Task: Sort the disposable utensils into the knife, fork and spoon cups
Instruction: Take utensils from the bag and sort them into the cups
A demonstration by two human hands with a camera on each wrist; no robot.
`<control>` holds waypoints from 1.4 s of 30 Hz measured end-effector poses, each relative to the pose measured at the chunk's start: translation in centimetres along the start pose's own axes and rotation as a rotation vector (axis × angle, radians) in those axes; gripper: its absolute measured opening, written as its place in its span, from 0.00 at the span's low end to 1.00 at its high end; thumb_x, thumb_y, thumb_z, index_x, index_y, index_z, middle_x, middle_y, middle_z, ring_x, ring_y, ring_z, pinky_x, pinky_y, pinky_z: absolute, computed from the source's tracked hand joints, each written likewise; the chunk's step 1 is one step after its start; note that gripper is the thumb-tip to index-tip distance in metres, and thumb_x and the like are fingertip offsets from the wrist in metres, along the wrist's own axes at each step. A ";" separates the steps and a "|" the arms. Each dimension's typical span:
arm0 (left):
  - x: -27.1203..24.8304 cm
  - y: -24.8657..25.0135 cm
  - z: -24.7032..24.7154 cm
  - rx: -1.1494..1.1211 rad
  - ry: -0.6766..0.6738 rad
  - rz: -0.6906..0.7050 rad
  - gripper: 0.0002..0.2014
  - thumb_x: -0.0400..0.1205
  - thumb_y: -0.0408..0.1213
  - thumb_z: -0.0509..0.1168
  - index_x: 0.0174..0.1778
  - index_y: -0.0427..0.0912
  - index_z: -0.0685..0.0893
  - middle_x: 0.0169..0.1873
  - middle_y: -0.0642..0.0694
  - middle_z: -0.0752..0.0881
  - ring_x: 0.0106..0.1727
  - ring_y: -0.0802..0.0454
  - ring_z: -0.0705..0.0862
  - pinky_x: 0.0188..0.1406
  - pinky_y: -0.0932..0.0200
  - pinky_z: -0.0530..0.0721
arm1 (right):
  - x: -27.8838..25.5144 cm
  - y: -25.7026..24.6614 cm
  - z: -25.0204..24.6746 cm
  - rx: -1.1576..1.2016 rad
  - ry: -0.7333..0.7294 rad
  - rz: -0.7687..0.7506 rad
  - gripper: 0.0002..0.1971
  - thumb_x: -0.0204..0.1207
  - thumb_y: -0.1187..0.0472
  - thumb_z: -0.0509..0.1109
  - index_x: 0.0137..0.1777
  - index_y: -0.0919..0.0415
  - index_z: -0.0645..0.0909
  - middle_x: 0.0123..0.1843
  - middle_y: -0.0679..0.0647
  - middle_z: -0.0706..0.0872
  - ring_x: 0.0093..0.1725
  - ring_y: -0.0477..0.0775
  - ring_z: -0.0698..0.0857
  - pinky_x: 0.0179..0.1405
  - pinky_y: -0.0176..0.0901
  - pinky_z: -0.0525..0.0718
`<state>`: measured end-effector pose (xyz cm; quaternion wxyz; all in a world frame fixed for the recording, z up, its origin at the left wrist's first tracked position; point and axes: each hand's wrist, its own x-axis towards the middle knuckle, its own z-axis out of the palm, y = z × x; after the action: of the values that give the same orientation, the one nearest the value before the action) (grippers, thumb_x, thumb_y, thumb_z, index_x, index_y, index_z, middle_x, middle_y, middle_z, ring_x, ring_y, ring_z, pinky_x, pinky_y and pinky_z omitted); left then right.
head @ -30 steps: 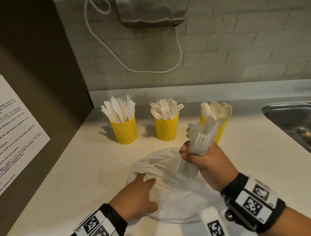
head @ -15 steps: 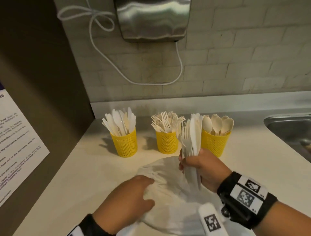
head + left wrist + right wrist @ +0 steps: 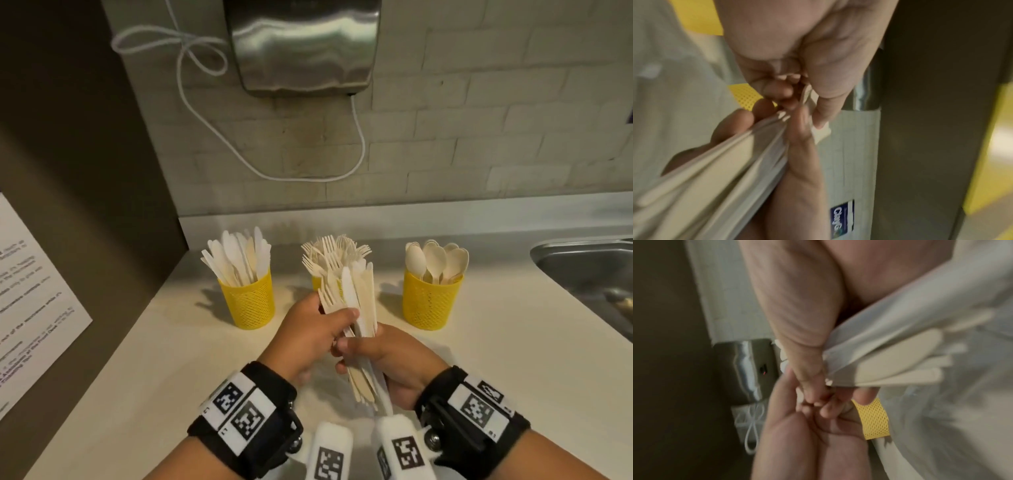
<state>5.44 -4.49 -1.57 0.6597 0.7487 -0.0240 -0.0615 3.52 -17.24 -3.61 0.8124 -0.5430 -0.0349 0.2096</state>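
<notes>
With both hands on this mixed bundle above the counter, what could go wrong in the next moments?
1. The bundle mixes forks and knives; when the left hand pulls one out, its neighbours may slide from the right hand onto the counter.
2. The fork cup sits half hidden behind the bundle, so a piece could miss it.
3. The knife cup and spoon cup look light; a bump might tip them.
</notes>
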 end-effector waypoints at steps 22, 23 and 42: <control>4.0 3.3 -1.5 -0.114 -0.133 -0.015 0.11 0.83 0.29 0.61 0.61 0.37 0.77 0.47 0.35 0.80 0.45 0.43 0.80 0.32 0.60 0.78 | 1.4 -1.2 -2.9 0.038 0.140 -0.101 0.08 0.74 0.74 0.67 0.51 0.66 0.80 0.38 0.61 0.87 0.39 0.58 0.86 0.42 0.47 0.85; 3.9 3.5 -1.4 -0.107 -0.143 -0.004 0.10 0.82 0.28 0.61 0.59 0.38 0.77 0.47 0.36 0.80 0.46 0.43 0.80 0.34 0.58 0.78 | 1.4 -1.3 -2.6 0.042 0.120 -0.127 0.09 0.74 0.73 0.67 0.53 0.66 0.81 0.40 0.61 0.88 0.40 0.57 0.86 0.42 0.46 0.85; 10.9 11.6 -4.3 0.092 0.039 0.370 0.10 0.83 0.30 0.61 0.43 0.51 0.73 0.41 0.49 0.75 0.41 0.56 0.76 0.39 0.62 0.81 | 1.0 -2.4 -5.5 0.348 0.365 -0.284 0.11 0.78 0.62 0.65 0.60 0.61 0.75 0.47 0.59 0.84 0.41 0.54 0.85 0.33 0.48 0.85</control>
<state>17.29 -3.05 9.79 0.6251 0.7619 -0.1513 0.0767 6.70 -22.44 -3.92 0.9074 -0.4140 0.0726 -0.0044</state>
